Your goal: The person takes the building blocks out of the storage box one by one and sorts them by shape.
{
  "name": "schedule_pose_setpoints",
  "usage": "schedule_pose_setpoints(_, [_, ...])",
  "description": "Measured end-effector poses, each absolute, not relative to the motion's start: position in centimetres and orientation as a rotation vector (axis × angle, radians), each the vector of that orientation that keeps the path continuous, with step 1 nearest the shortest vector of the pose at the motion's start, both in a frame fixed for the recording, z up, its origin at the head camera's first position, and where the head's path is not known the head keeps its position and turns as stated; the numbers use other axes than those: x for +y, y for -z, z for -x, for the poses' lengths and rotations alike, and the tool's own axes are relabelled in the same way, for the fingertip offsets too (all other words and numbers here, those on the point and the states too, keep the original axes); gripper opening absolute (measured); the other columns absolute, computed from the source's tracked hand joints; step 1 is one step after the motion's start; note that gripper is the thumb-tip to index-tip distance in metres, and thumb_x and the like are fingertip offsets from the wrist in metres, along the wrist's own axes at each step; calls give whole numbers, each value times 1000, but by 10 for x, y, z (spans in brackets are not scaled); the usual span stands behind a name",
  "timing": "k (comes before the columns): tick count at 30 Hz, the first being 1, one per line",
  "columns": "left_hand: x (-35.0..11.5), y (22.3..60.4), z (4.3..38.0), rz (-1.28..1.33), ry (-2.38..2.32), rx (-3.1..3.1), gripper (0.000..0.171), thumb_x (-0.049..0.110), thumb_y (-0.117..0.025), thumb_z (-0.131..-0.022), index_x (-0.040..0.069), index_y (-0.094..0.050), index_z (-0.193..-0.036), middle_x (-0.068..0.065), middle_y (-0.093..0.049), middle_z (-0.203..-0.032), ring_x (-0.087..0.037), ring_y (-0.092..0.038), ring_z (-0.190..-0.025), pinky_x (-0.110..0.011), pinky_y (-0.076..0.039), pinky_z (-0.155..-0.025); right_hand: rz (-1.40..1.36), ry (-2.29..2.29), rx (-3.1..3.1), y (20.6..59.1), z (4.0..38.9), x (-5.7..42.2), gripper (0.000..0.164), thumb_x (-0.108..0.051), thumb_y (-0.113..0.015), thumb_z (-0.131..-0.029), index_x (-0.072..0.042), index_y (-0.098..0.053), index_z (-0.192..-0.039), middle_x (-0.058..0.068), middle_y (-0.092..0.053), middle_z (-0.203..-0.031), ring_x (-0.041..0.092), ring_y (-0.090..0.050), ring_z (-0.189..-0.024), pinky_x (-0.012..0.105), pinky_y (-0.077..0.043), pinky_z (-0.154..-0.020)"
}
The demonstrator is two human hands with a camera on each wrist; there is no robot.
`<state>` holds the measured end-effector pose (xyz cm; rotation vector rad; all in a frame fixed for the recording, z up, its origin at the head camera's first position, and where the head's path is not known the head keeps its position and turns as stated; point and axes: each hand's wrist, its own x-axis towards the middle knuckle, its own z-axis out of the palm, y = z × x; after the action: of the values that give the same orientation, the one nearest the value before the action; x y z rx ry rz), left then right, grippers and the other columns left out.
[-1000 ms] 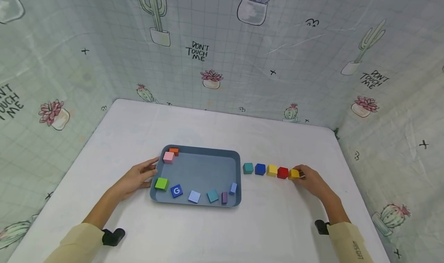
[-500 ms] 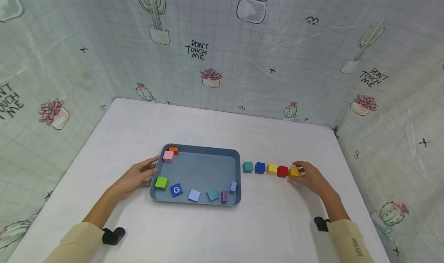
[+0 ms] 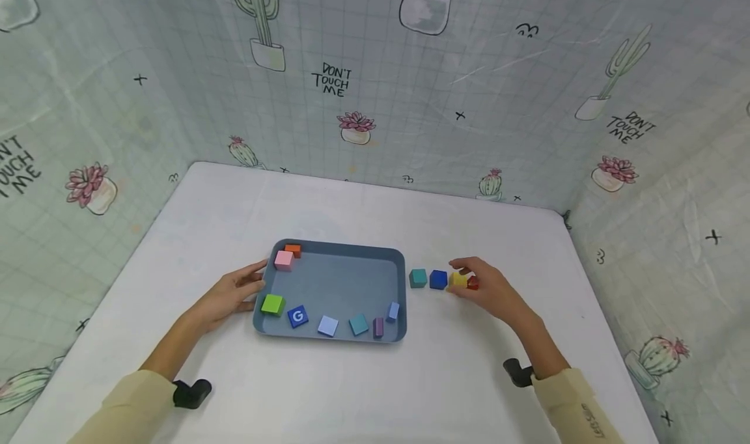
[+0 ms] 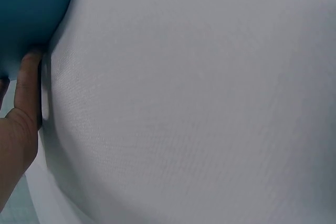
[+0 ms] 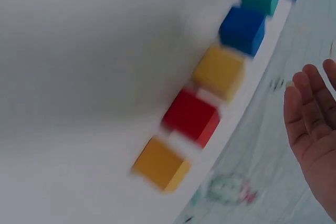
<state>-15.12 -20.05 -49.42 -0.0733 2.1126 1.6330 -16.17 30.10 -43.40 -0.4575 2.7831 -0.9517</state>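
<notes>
My left hand (image 3: pixel 225 297) touches the left side of a blue-grey tray (image 3: pixel 342 284); the left wrist view shows a straight finger (image 4: pixel 26 87) against the tray's wall (image 4: pixel 34 14). Right of the tray runs a row of cubes: teal (image 3: pixel 418 278), blue (image 3: pixel 438 279), yellow (image 3: pixel 458 280), red (image 3: pixel 473 282) and, in the right wrist view, a darker yellow cube (image 5: pixel 161 165) at the end, hidden behind the hand in the head view. Over the yellow and red cubes is my right hand (image 3: pixel 492 290); its fingers are extended and hold nothing in the right wrist view.
Inside the tray lie several blocks: orange (image 3: pixel 293 250), pink (image 3: pixel 284 260), green (image 3: pixel 273 305), dark blue with a G (image 3: pixel 297 316), light blue (image 3: pixel 328 326), teal (image 3: pixel 359 324), purple (image 3: pixel 378 327) and a small blue one (image 3: pixel 392 312). Printed cloth (image 3: pixel 381 105) walls surround the white table (image 3: pixel 351 392).
My right hand has let go of the darker yellow cube at the row's right end and moved left over the red and yellow cubes. The left hand stays at the tray.
</notes>
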Motion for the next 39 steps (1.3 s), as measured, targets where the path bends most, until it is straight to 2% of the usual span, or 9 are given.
schedule_pose_setpoints(7, [-201, 494, 153, 77, -1637, 2114, 65, 22, -54, -96, 14, -20, -151, -27, -27, -141, -43, -36, -126, -41, -49, -89, 620, 886, 2631, 430, 157, 248, 49, -34, -73, -83, -8, -57, -122, 6, -60, -115, 22, -54, -101, 36, -51, -82])
schedule_pose_setpoints(12, [-203, 495, 153, 79, -1635, 2120, 65, 22, -54, -97, 15, -20, -151, -27, -28, -140, -43, -36, -126, -42, -48, -89, 751, 631, 2652, 431, 154, 213, 46, -30, -74, -82, -9, -60, -120, 4, -60, -113, 18, -56, -100, 29, -52, -80])
schedule_pose_setpoints(16, [-201, 495, 152, 64, -1640, 2114, 65, 23, -54, -96, 15, -21, -151, -27, -26, -141, -44, -35, -126, -42, -48, -90, 820, 387, 2666, 435, 151, 192, 44, -33, -74, -81, -10, -63, -117, 4, -60, -110, 17, -54, -98, 25, -52, -79])
schedule_pose_setpoints(19, [-199, 495, 151, 57, -1640, 2112, 65, 24, -54, -96, 15, -21, -151, -28, -26, -142, -45, -34, -127, -43, -48, -90, 838, 242, 2685, 438, 148, 184, 44, -35, -75, -79, -12, -64, -116, 3, -61, -106, 16, -52, -94, 24, -52, -76])
schedule_pose_setpoints(25, [-200, 495, 150, 68, -1641, 2120, 64, 22, -54, -97, 15, -21, -151, -28, -27, -141, -45, -36, -126, -42, -49, -89, 894, 72, 2736, 444, 142, 172, 46, -36, -78, -75, -11, -66, -112, 4, -63, -102, 19, -54, -91, 30, -53, -77])
schedule_pose_setpoints(34, [-199, 496, 151, 62, -1636, 2124, 65, 25, -55, -96, 16, -22, -151, -27, -27, -141, -45, -36, -126, -42, -48, -89, 913, -25, 2747, 457, 137, 168, 42, -28, -76, -79, -9, -64, -114, 5, -64, -101, 17, -53, -85, 27, -51, -72])
schedule_pose_setpoints(39, [-199, 496, 149, 62, -1635, 2129, 64, 23, -54, -97, 15, -22, -151, -28, -27, -141, -45, -36, -126, -42, -49, -89, 923, -37, 2750, 457, 136, 168, 44, -27, -78, -77, -10, -63, -114, 5, -63, -102, 17, -52, -86, 27, -50, -73])
